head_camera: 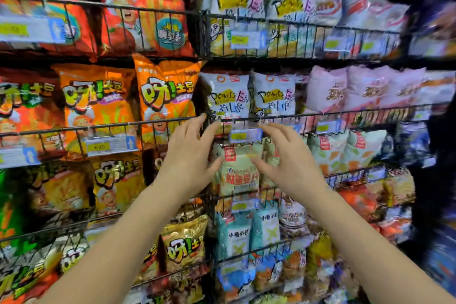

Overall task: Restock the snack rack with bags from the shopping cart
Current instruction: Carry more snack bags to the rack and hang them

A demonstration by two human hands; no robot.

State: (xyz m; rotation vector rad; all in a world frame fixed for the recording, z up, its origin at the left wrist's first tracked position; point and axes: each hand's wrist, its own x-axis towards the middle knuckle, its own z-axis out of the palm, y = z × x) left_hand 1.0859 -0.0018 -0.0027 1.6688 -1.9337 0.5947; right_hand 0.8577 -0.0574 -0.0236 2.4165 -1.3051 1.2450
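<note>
The pale green and cream plastic snack bag [238, 175] is standing in the middle of the frame, just under the small blue and yellow price tag [244, 135]. It is sitting upright behind a bar of the black wire snack rack [158, 122], in a row with other bags.

I am holding my left hand [190, 153] just left of this bag and my right hand [286, 163] just right of it. Both hands are loose, with the fingers spread wide, and they are gripping nothing. The thumbs are pointing in toward the bag. The picture is a bit smeary, so I cannot tell if they are touching it.

I think I am doing the putting-on-the-shelf step, since the bag is in its row and my hands are around it. If the bag is leaning, the next move is calling for a soft push from both sides to set it straight. After that I am needing another bag, and the shopping cart is not showing in the frame, so I would have to turn and look for it.

Above the hands, white bags with yellow writing [228, 96] are standing. Big orange bags [165, 91] are filling the left side, and pink bags [325, 89] are sitting to the right.
</note>
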